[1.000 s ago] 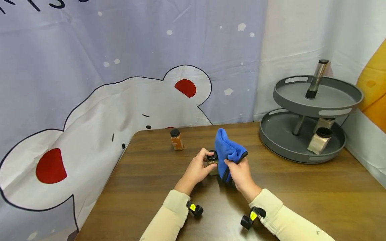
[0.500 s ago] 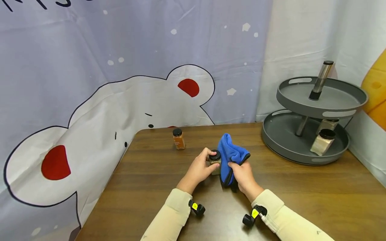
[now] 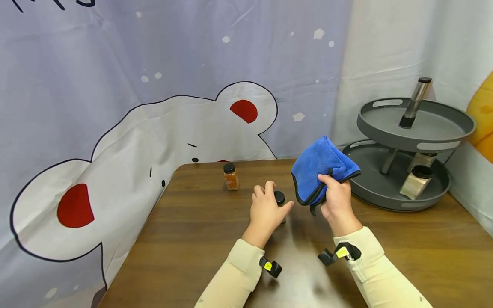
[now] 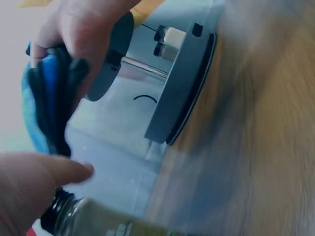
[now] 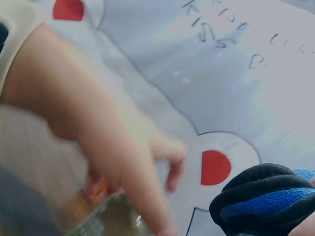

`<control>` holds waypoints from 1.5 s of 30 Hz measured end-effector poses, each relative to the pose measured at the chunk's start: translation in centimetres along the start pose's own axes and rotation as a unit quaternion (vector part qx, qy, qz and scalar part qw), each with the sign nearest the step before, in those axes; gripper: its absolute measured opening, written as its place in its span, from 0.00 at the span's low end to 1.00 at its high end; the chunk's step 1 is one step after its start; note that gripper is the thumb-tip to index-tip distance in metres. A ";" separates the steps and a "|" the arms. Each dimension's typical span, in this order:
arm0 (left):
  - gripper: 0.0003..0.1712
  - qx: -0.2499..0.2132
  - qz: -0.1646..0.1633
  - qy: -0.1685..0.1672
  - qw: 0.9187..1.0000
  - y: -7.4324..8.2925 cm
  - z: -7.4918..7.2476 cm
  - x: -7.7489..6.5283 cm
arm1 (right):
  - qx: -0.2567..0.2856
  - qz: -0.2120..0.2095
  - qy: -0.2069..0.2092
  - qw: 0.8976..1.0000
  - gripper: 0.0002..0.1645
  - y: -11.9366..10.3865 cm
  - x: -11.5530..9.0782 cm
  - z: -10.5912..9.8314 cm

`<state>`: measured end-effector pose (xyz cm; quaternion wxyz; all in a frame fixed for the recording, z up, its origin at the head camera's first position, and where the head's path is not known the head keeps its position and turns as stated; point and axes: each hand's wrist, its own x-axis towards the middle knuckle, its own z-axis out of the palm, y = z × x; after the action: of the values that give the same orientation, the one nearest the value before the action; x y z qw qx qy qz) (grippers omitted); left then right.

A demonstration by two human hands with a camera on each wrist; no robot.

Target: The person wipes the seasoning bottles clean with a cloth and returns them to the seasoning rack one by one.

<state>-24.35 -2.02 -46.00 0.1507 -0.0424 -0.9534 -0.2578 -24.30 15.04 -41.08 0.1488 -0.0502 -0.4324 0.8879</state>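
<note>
A small glass spice jar point(image 3: 279, 197) with a black lid stands on the wooden table, partly hidden by my left hand point(image 3: 265, 211). Spread fingers and thumb of that hand hover around the lid without curling in on it. In the left wrist view the thumb point(image 4: 64, 169) sticks out straight above the lid of the jar point(image 4: 108, 221). To the right and higher up, my right hand point(image 3: 337, 199) grips a folded blue cloth point(image 3: 321, 164) with black edging. The cloth hangs apart from the jar.
An orange spice jar point(image 3: 231, 177) with a black lid stands toward the table's back edge. At the right is a grey two-tier turntable point(image 3: 416, 128), with two pale spice jars, one of them this jar point(image 3: 416, 183), on its lower tier. A printed fabric backdrop point(image 3: 185, 128) hangs behind.
My right hand has lifted the blue cloth up and right, away from the jar. The left hand has loosened its hold on the jar, fingers spreading. The view has shifted slightly.
</note>
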 end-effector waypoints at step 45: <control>0.22 -0.161 0.180 -0.157 0.958 -4.6 -0.6 3.2 | -0.272 -0.066 -0.062 0.958 0.34 4.8 -0.8 0.3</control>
<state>-27.97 -6.30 -46.72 0.0341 -0.2766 -0.8875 -0.3669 -24.71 11.80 -44.67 0.1603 -0.0051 -0.6681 0.7265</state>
